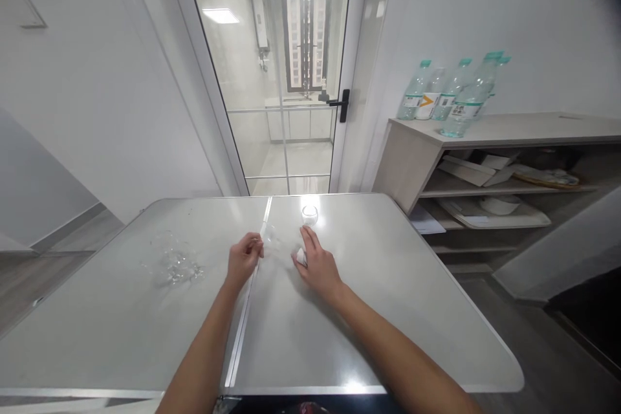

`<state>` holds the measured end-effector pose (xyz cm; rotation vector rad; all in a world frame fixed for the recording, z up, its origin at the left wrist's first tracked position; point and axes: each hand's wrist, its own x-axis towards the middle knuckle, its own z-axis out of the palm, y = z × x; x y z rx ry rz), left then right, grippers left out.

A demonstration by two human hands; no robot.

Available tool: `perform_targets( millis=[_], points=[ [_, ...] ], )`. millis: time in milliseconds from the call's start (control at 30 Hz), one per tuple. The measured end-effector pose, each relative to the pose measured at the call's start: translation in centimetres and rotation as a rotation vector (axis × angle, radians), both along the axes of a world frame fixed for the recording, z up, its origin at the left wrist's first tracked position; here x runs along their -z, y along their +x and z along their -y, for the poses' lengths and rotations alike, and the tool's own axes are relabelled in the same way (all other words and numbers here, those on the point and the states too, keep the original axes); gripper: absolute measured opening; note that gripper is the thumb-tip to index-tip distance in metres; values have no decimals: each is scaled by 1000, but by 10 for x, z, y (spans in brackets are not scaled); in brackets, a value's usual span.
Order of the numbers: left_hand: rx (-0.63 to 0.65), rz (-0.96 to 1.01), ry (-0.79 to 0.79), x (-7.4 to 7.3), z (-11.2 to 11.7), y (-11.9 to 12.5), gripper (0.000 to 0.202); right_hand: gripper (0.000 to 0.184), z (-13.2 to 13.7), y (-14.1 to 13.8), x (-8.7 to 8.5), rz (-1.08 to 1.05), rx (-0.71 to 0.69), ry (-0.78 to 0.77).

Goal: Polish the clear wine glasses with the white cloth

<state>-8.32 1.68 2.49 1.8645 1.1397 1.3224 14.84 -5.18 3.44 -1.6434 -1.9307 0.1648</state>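
My left hand [244, 257] is closed in a pinch near the table's seam. Between my hands is a thin, see-through piece of plastic [272, 239], its near edge at my left fingertips; its exact shape is hard to make out. My right hand [320, 266] curls its thumb and fingers around a small white object [301, 257], mostly hidden by the fingers. Just beyond my right fingertips sits a small clear round item [309, 214], bright with glare. To the left lies a loose heap of crumpled clear plastic [179, 266].
The pale table [398, 336] has a metal seam and rounded corners. Behind it stands a glazed door [286, 77] with a black handle [343, 105]. At right, several plastic bottles [468, 100] stand on a shelf unit [417, 149] that holds trays and a bowl [499, 205].
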Motion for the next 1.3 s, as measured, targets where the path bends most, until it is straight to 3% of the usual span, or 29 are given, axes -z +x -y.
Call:
perform_targets(
  millis=[67,133,233,367,400,467,600,667,800,900,967,1133,1300],
  points=[
    [206,139,-118,5,7,13,24,58,-3,2,6,-55,-58,0],
    [286,246,-184,9,13,25,26,38,-7,4,13,-77,-103,-78],
    [249,350,-226,12,18,41,29,26,-10,3,21,-120,-93,-186],
    [140,489,-242,19,16,56,74,28,-11,-4,27,-263,-72,-148],
    [121,496,-250,22,15,59,78,27,-11,-6,28,-294,-76,-136],
    [145,455,-287,27,14,64,67,23,-11,-10,29,-347,-121,-126],
    [309,404,-393,30,17,69,47,25,-9,-11,26,-603,-309,-104],
    [236,473,-357,28,19,70,44,35,-10,-6,23,-822,-240,-62],
    [-23,465,-292,26,18,65,39,55,-18,6,20,-1157,44,-54],
    [24,343,-381,27,18,63,43,60,-25,10,20,-1322,4,-203],
    [86,305,-430,26,19,65,48,53,-26,10,19,-1420,-78,-288],
    [111,341,-462,22,20,67,54,43,-23,12,12,-1463,-230,-418],
    [60,112,-151,19,19,59,35,37,-26,16,15,-1409,-233,-549]
  ],
)
